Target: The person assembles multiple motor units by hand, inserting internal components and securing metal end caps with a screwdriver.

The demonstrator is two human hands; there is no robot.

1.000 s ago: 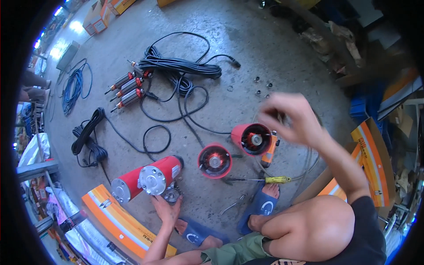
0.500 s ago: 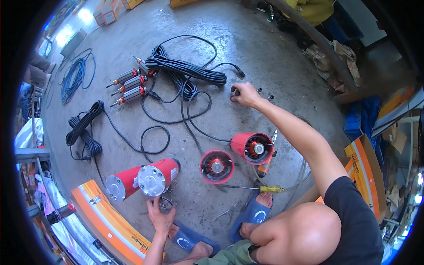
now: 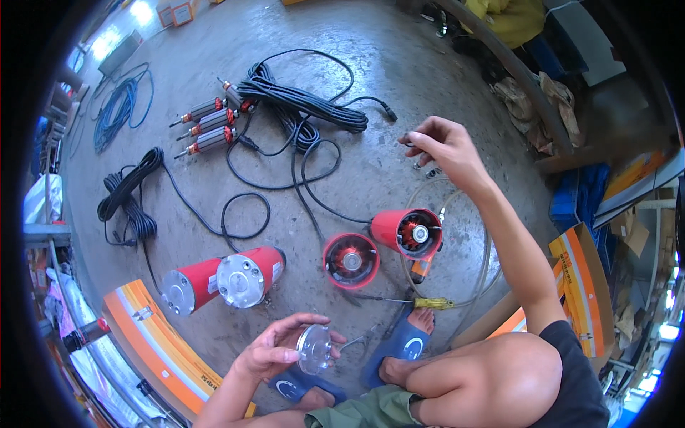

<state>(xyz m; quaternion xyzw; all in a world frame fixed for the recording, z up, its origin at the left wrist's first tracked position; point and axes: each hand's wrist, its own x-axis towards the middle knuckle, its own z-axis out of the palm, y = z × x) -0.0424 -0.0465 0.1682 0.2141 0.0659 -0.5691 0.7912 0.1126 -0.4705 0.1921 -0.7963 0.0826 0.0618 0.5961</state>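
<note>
The left hand (image 3: 275,349) is lying low in the view, palm up, fingers curled loosely around a round grey metal cover (image 3: 315,349) that it is holding on edge between thumb and fingertips. The cover is hanging just above the concrete floor (image 3: 399,85), near the person's blue sandals (image 3: 399,344) and beside a pair of pliers (image 3: 360,338) lying on the floor.

The right hand (image 3: 444,146) is reaching far forward with the arm stretched out. Its thumb and fingers are pinching together over a small dark part (image 3: 405,141); what the part is cannot be told. Small loose metal pieces (image 3: 427,171) are lying on the floor just under that hand.

Between the hands, two open red motor housings are resting on the floor: one (image 3: 407,232) lying on its side with its copper winding facing the camera, the other (image 3: 349,260) facing upward. A yellow-handled screwdriver (image 3: 410,302) is lying just in front of them, near the right foot. To the left, two closed red motors (image 3: 225,274) with grey end caps are lying side by side, touching.

Farther out, three rotors (image 3: 207,125) are lying in a row beside a bundle of black cable (image 3: 303,100). A second black coil (image 3: 128,196) and a blue cable coil (image 3: 118,110) are lying well apart to the left. Orange-and-white cartons (image 3: 153,342) are sitting at both lower sides.
</note>
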